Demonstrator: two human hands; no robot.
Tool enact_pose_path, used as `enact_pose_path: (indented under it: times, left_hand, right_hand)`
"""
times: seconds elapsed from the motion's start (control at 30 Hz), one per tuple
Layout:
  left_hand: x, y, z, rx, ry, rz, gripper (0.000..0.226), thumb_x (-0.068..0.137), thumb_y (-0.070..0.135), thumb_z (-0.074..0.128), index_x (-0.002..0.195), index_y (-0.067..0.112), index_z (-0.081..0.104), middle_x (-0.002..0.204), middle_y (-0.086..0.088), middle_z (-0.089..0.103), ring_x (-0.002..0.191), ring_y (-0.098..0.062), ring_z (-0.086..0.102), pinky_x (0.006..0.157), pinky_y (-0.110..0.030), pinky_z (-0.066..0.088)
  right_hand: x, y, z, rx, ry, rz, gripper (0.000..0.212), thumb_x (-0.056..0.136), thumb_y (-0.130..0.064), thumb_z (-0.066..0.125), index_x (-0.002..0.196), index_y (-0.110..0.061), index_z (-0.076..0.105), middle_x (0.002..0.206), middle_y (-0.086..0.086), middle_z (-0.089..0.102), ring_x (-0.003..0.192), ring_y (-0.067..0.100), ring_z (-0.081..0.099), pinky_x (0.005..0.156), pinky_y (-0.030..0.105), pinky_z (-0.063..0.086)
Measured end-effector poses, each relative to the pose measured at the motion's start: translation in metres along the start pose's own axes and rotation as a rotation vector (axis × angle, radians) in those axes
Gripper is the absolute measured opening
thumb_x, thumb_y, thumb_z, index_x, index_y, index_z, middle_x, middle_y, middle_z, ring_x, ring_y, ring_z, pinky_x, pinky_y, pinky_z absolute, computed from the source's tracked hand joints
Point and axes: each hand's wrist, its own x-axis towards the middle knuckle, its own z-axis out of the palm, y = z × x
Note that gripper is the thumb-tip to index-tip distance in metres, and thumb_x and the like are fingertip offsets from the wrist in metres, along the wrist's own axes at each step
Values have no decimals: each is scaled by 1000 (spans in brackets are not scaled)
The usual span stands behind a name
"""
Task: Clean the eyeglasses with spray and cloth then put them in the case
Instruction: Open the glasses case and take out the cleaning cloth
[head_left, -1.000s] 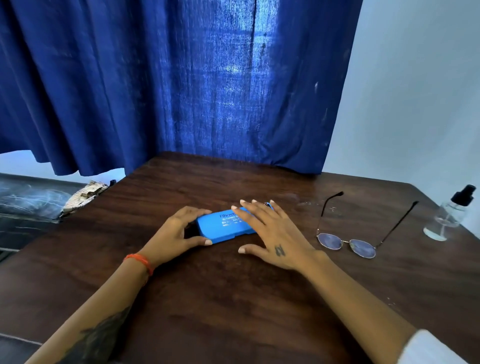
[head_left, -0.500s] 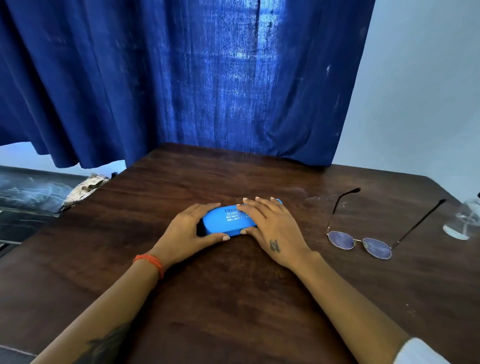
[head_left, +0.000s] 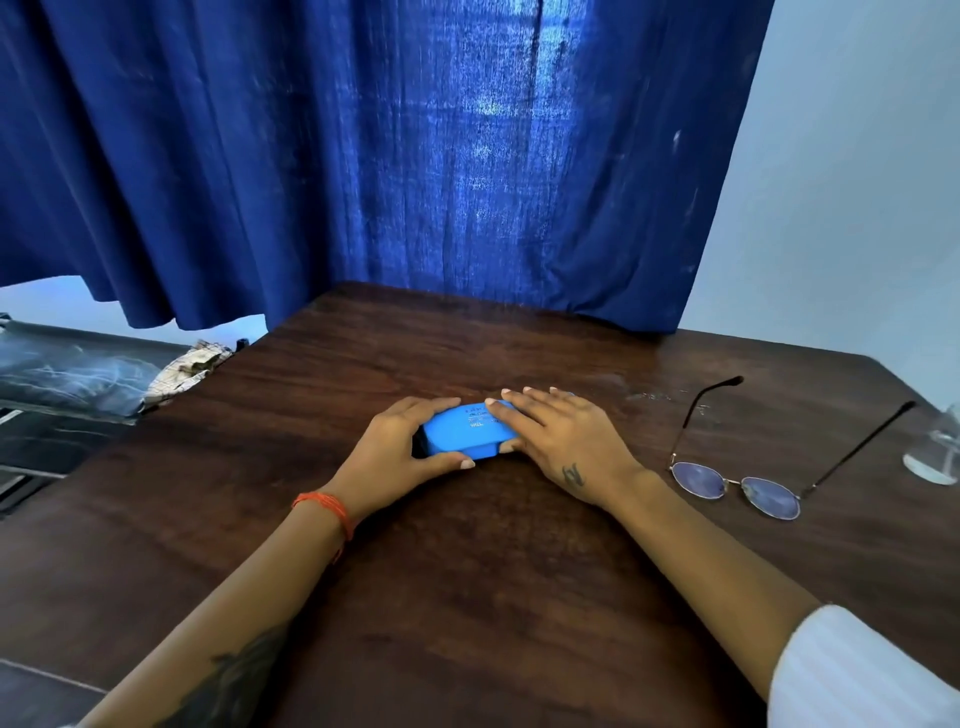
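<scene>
Blue case (head_left: 464, 430) on wooden table (head_left: 467, 597) — left hand (head_left: 397, 452) grips its end, right hand (head_left: 561, 441) w/ fingers flat on top; glasses (head_left: 737, 478) nearby.

Dark brown wood-grain table (head_left: 467, 597) fills the lower view, with faint scuffs on its far right part. Behind it hangs a deep blue curtain (head_left: 363, 156), pleated, daylight glowing through its middle; its hem reaches the table's far edge. Plain pale wall (head_left: 857, 182) to the right of the curtain. Left of the table: dark padded surface (head_left: 62, 369) with crumpled patterned cloth (head_left: 187, 366) on it.
</scene>
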Motion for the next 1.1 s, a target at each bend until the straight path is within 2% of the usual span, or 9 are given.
enact_pose_path:
  times: [0.27,0.43,0.57,0.73,0.83,0.9,0.93,1.0,1.1]
  left_hand:
    - [-1,-4,0,-38,-10,-2,67,69,37,76,129,22,50,126,0,55,114,-8,48,98,-20,35]
    - [-2,-4,2,-93,-47,6,89,59,39,83,132,36,32,131,9,44,117,-6,42,101,-23,34]
    - [-1,-6,3,-139,-56,-51,109,56,40,85,139,44,15,137,4,40,124,-9,39,107,-30,32]
    - [-1,-6,3,-153,-60,-76,111,56,43,83,138,48,8,142,0,37,128,-13,36,110,-37,32]
    - [-1,-8,4,-136,-54,-71,109,57,45,82,138,50,8,145,0,33,128,-9,32,108,-31,28]
    - [0,-8,5,-136,-52,-72,109,58,45,81,138,49,7,144,0,34,127,-10,32,107,-31,28]
    - [0,-8,5,-135,-49,-73,109,59,44,81,139,48,7,144,-1,34,129,-12,33,108,-33,28]
    - [-1,-7,5,-132,-42,-64,109,60,43,81,140,45,8,145,-1,34,131,-15,33,109,-34,28]
    - [-3,-8,5,-124,-42,-49,107,61,43,80,141,43,9,145,-2,34,131,-13,32,109,-32,27]
  right_hand:
    - [4,1,-8,66,-42,-20,44,88,-28,60,127,-10,53,121,13,64,106,31,63,86,45,54]
    - [19,13,-20,201,23,39,28,88,-27,59,113,-17,65,103,4,72,88,24,69,64,36,56]
    - [33,20,-23,264,-139,170,35,95,-43,40,121,-28,58,116,-1,67,103,20,63,80,38,51]
    - [41,24,-32,510,-283,291,34,91,-46,47,118,-30,60,120,-4,65,109,16,58,91,37,46]
    - [29,13,-36,473,20,285,29,86,-38,61,110,-23,66,113,-3,68,105,15,58,89,33,47]
    - [19,-3,-35,405,321,220,13,85,-20,65,96,-14,70,95,1,71,90,16,64,79,31,51]
    - [14,-10,-33,400,363,163,9,83,-10,65,91,-10,70,89,3,71,83,18,65,74,31,53]
    - [12,-20,-29,383,258,41,20,75,6,60,88,-5,70,86,8,71,80,24,67,71,33,55]
    - [19,-21,-24,395,-122,37,37,78,10,53,108,-7,67,107,10,69,100,26,62,86,38,50]
